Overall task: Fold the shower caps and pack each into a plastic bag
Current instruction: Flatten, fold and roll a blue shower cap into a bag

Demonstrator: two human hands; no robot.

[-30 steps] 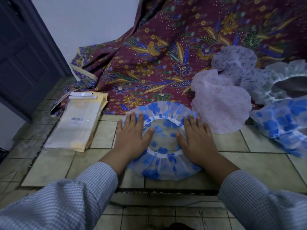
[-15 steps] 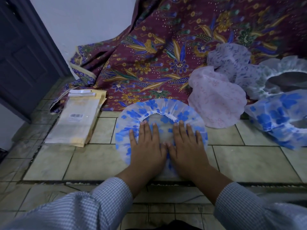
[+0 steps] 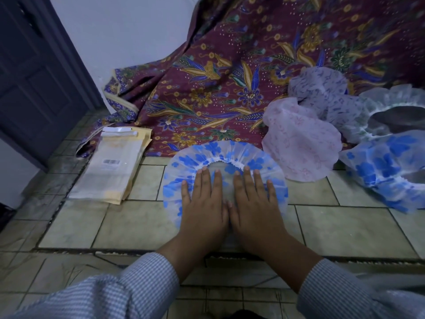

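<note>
Left hand (image 3: 203,208) and right hand (image 3: 254,207) lie flat — fingers straight (thumbs touching).

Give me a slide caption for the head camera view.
Both hands, left and right, press a blue-flowered shower cap flat on the tiled floor.

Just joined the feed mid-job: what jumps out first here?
Two flat hands, left hand and right hand, press a blue-flowered translucent shower cap onto the tiled floor. Behind lies a maroon batik cloth; loose caps pile at right, and a stack of clear plastic bags waits at left.
</note>
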